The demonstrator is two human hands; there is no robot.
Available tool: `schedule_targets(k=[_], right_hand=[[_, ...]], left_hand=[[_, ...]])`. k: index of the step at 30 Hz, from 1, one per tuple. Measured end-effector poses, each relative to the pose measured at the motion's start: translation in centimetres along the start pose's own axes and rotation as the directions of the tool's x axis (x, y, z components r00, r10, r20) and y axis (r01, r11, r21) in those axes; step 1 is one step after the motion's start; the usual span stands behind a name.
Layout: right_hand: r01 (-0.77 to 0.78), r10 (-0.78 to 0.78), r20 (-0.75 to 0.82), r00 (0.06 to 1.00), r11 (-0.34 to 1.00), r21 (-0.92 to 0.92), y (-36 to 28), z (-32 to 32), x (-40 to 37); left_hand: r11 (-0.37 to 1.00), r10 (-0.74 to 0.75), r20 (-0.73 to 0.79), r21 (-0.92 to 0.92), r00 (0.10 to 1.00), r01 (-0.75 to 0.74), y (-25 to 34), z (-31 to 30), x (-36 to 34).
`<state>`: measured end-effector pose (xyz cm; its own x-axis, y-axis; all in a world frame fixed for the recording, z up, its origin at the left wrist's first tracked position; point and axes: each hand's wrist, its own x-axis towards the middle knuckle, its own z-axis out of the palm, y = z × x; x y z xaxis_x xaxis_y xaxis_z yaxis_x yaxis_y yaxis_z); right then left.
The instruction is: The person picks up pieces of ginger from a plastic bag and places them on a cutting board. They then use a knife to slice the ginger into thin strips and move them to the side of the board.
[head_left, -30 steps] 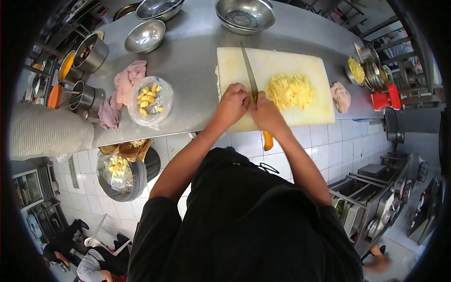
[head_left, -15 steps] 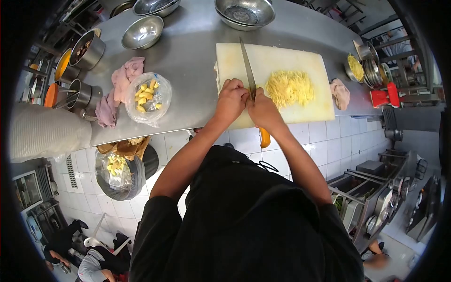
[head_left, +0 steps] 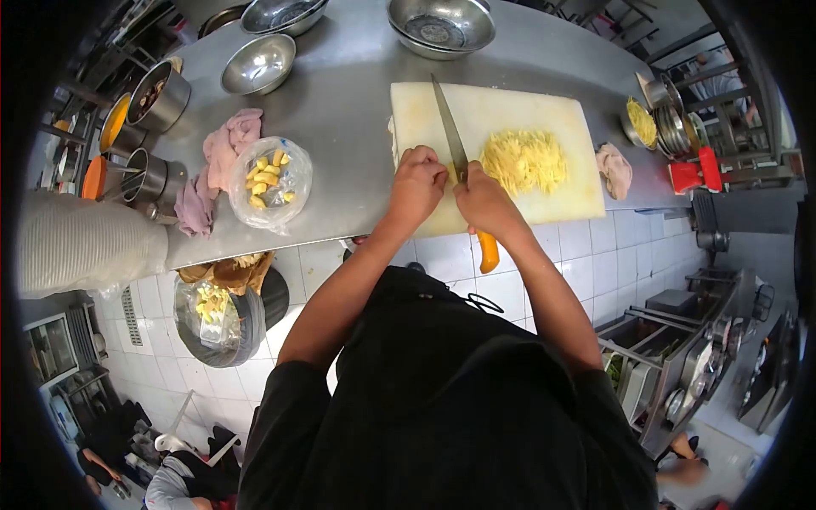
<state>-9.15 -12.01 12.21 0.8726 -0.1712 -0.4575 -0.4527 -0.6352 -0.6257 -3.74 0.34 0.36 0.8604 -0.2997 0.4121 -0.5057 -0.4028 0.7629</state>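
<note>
My right hand point(head_left: 486, 202) is closed round a knife point(head_left: 450, 127) with an orange handle, its long blade pointing away from me over the white cutting board point(head_left: 552, 106). Beside the blade, my left hand point(head_left: 416, 187) has its fingers curled in on a small yellow piece point(head_left: 451, 172), mostly hidden by the fingers. To the right of the knife lies a heap of thin yellow shreds point(head_left: 524, 161) on the board. Left of the board, a clear plastic bag point(head_left: 293, 197) opened like a bowl holds several peeled yellow chunks point(head_left: 265, 177).
Metal bowls point(head_left: 259, 65) stand along the far side of the steel table point(head_left: 348, 127). Pink cloths point(head_left: 231, 144) lie left, another cloth point(head_left: 614, 170) right, near a red-handled object point(head_left: 697, 172). Below the table edge stands a lined bin point(head_left: 217, 327). Other people point(head_left: 174, 484) are at lower left.
My right hand and the knife handle have shifted slightly right, opening a small gap from my left hand. The blade now slants more. The left hand stays nearly in place.
</note>
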Motion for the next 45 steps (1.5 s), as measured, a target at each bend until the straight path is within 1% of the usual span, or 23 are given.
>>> schedule_targets(k=[1, 4, 5, 7, 10, 13, 14, 16, 19, 20, 22, 25, 27, 28, 29, 31, 34, 37, 41, 45], right_hand=[[-0.017, 0.017, 0.009, 1.000, 1.000, 0.008, -0.3, 0.1, -0.4], [0.067, -0.066, -0.026, 0.997, 0.997, 0.039, 0.5, 0.5, 1.3], [0.047, -0.046, -0.017, 0.999, 0.998, 0.041, 0.9, 0.6, 1.1], [0.022, -0.022, 0.001, 1.000, 0.999, 0.027, 0.7, 0.0, 1.2], [0.072, -0.073, -0.065, 0.995, 0.997, -0.017, 1.7, 2.0, 1.3], [0.058, -0.057, -0.011, 0.998, 0.997, 0.043, 1.2, 0.8, 2.1], [0.042, -0.042, -0.001, 0.999, 0.998, 0.040, 1.0, 0.5, 1.5], [0.023, -0.024, 0.021, 0.999, 1.000, 0.016, 0.2, -0.3, 0.9], [0.096, -0.105, -0.093, 0.990, 0.991, -0.089, 2.5, 2.7, 2.2], [0.071, -0.073, -0.061, 0.996, 0.997, -0.035, 2.8, 2.4, 2.4], [0.014, -0.015, 0.006, 1.000, 0.997, 0.077, 1.4, 0.9, 1.9], [0.001, -0.001, 0.009, 1.000, 0.999, 0.051, 0.8, 0.3, 0.9], [0.083, -0.087, -0.087, 0.992, 0.996, -0.042, 3.1, 2.6, 2.6], [0.119, -0.130, -0.133, 0.983, 0.989, -0.088, 3.2, 3.1, 2.8], [0.092, -0.096, -0.088, 0.991, 0.995, -0.047, 3.3, 2.7, 3.2], [0.028, -0.028, 0.000, 1.000, 0.999, 0.041, 1.1, 0.8, 2.2], [-0.005, 0.005, 0.008, 1.000, 0.999, 0.051, 0.5, 0.5, 1.2], [0.041, -0.041, -0.040, 0.998, 0.999, 0.018, 1.7, 2.3, 1.9], [0.022, -0.023, 0.011, 1.000, 0.995, 0.092, 1.7, 0.6, 2.3], [-0.020, 0.019, 0.022, 1.000, 0.998, 0.055, 0.7, 0.4, 0.5]], left_hand=[[1.000, -0.002, 0.000, -0.010, 1.000, 0.002, -0.2, 0.1, 0.0], [1.000, 0.026, 0.005, 0.002, 1.000, -0.026, -0.1, -0.1, 0.1], [0.999, 0.040, 0.014, 0.014, 0.999, -0.041, 0.0, -0.2, 0.0], [0.999, 0.027, 0.001, -0.025, 1.000, -0.027, 0.2, -0.1, 0.2], [0.999, 0.018, -0.018, -0.033, 1.000, -0.019, 0.1, 0.0, -0.1], [1.000, 0.022, -0.010, -0.016, 1.000, -0.022, 0.1, -0.1, 0.1], [1.000, 0.024, 0.005, -0.012, 1.000, -0.024, 0.2, -0.2, 0.1], [0.999, 0.040, -0.019, -0.007, 0.999, -0.041, 0.1, 0.0, 0.3], [1.000, 0.007, -0.009, -0.019, 1.000, -0.007, -0.2, 0.3, 0.0], [1.000, -0.008, 0.001, -0.024, 1.000, 0.008, -0.4, 0.3, 0.0], [1.000, 0.010, 0.009, -0.001, 1.000, -0.010, -0.4, 0.2, -0.2], [1.000, 0.028, -0.002, 0.000, 1.000, -0.028, -0.3, 0.2, 0.2], [1.000, 0.014, -0.004, -0.009, 1.000, -0.014, -0.1, 0.2, 0.1], [1.000, 0.003, 0.000, -0.012, 1.000, -0.003, -0.1, 0.1, 0.1], [1.000, -0.006, 0.000, -0.013, 1.000, 0.006, 0.0, 0.1, 0.2], [1.000, 0.010, 0.012, 0.004, 1.000, -0.010, -0.3, 0.1, 0.0], [1.000, 0.020, 0.009, -0.001, 1.000, -0.020, -0.3, 0.0, 0.3], [1.000, 0.000, 0.012, -0.014, 1.000, 0.000, -0.4, 0.1, 0.0], [1.000, 0.024, 0.029, 0.005, 0.999, -0.024, -0.6, 0.0, 0.3], [0.996, -0.042, -0.020, -0.081, 0.999, 0.040, -1.1, 0.3, 0.1]])
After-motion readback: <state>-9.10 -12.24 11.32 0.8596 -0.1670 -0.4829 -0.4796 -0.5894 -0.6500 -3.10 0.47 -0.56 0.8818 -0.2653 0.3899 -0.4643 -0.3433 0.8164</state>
